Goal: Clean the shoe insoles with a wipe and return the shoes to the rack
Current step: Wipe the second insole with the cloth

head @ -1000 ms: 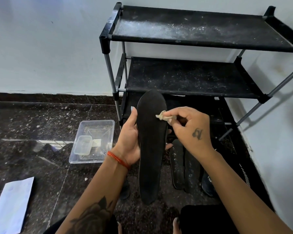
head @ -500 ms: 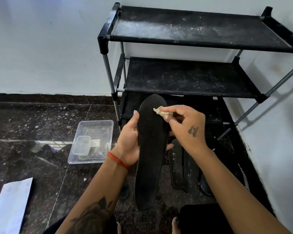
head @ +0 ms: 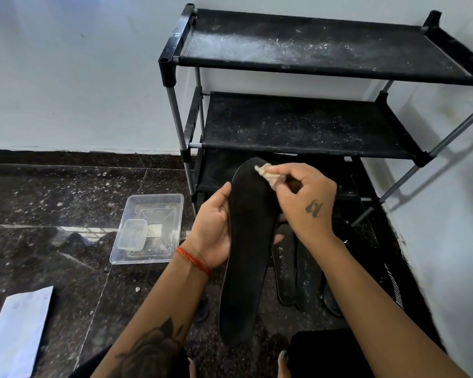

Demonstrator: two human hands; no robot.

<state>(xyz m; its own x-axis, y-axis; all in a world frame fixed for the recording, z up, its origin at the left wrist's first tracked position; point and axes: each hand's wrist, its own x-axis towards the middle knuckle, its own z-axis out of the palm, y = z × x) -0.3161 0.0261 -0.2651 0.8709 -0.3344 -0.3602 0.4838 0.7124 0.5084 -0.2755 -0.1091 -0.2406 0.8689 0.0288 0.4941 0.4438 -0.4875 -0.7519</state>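
Note:
A long black insole (head: 247,257) stands upright in front of me, toe end up. My left hand (head: 212,227) grips its left edge at the middle. A small crumpled beige wipe (head: 268,174) is pinched in my right hand (head: 303,203) and pressed on the insole's toe end. Two more black insoles (head: 298,271) lie on the floor behind it, beside a dark shoe (head: 332,300) that my right forearm partly hides. The black three-tier shoe rack (head: 298,124) stands against the wall just beyond, its upper shelves dusty and bare.
A clear plastic tray (head: 172,203) with a small clear box (head: 133,234) in it sits on the dark speckled floor to the left. A white paper sheet (head: 17,331) lies at the lower left. The white wall (head: 448,214) closes in on the right.
My right hand has slid the wipe up the insole from near its upper middle to the toe end. The left hand keeps the same hold.

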